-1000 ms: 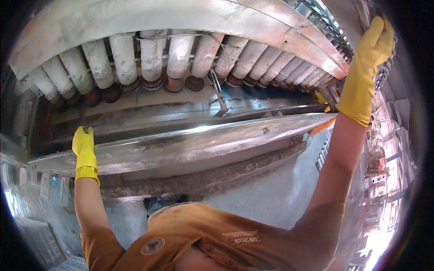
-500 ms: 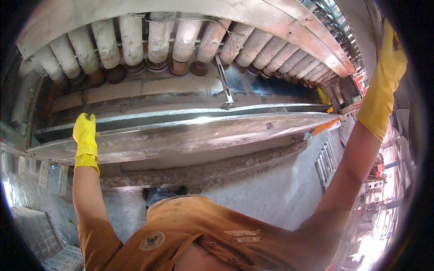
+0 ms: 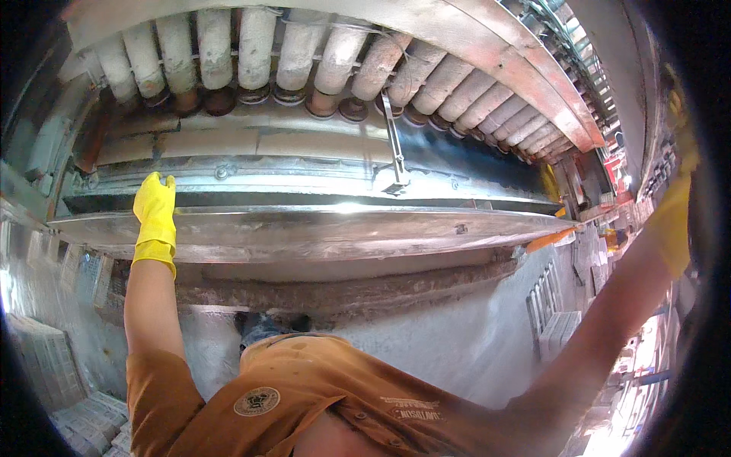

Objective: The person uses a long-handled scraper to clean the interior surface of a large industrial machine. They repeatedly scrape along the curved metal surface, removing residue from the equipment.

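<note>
My left hand (image 3: 154, 209), in a yellow rubber glove, is held over the left end of a long metal trough. Its fingers are curled closed at the pale metal strip (image 3: 304, 183) along the back; whatever they hold is hidden. The strip carries bolts, and a hinged metal arm (image 3: 394, 145) reaches down to it near the middle. Below runs the trough's shiny front wall (image 3: 320, 238). My right hand (image 3: 684, 145), gloved in yellow too, is raised far out at the right rim beside a grey upright panel (image 3: 628, 91). Blur and the dark edge hide its fingers.
A row of thick, crusted pipes (image 3: 259, 53) hangs beyond the trough under a broad metal beam (image 3: 472, 38). Pale slatted crates (image 3: 560, 331) stand on the floor at the right, with more stacked crates (image 3: 46, 358) at the lower left. Something orange (image 3: 550, 239) sticks out at the trough's right end.
My right hand has swung outward to the right rim and blurred. The pale strip behind the trough now shows broader, with its bolts visible. My left hand remains closed near the trough's left end.
</note>
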`<state>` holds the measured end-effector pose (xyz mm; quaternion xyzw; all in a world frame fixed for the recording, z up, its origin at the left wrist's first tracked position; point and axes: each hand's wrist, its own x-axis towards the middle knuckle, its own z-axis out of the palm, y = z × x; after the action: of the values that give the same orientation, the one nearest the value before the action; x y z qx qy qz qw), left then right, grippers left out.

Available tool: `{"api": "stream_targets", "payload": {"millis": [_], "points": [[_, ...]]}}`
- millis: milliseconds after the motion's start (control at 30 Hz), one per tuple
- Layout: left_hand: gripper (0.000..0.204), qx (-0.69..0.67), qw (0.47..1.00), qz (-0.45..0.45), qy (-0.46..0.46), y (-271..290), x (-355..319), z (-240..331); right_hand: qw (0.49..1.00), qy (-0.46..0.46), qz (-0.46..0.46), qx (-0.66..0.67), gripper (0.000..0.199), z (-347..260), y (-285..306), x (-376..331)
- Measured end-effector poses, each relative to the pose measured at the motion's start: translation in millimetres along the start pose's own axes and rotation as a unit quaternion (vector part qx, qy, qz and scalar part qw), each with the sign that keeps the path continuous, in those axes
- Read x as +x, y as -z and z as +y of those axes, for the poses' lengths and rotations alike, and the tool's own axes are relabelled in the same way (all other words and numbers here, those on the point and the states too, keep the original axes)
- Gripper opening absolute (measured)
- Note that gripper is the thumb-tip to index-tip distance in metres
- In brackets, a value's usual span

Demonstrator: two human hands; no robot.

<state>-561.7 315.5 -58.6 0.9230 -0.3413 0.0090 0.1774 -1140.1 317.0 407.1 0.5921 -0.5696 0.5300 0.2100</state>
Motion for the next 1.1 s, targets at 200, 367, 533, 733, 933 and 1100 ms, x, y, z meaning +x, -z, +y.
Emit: {"api": "stream_targets", "payload": {"millis": [200,367,533,733,933,1100], "points": [[0.049,-0.013,1.0,-0.01,0.012,-8,-10,-4,0.917,-0.041,-0.283,0.277,0.029,175,-84,-141],[0.05,-0.01,1.0,-0.004,-0.003,-22,-9,-1,0.86,-0.318,-0.325,0.23,0.056,306,-294,-296],[0.051,0.02,1.0,-0.015,-0.012,-28,1,-18,0.916,-0.278,-0.286,0.057,0.057,241,-330,-372],[0.055,0.041,0.996,-0.078,-0.016,-11,-10,10,0.91,-0.244,-0.327,-0.076,0.054,243,-326,-364],[0.06,-0.053,0.979,-0.111,-0.163,10,-20,-10,0.878,-0.219,-0.388,-0.178,0.056,246,-338,-356],[0.057,-0.087,0.989,-0.06,-0.108,4,51,-105,0.882,-0.224,-0.394,-0.13,0.058,281,-348,-355]]}}
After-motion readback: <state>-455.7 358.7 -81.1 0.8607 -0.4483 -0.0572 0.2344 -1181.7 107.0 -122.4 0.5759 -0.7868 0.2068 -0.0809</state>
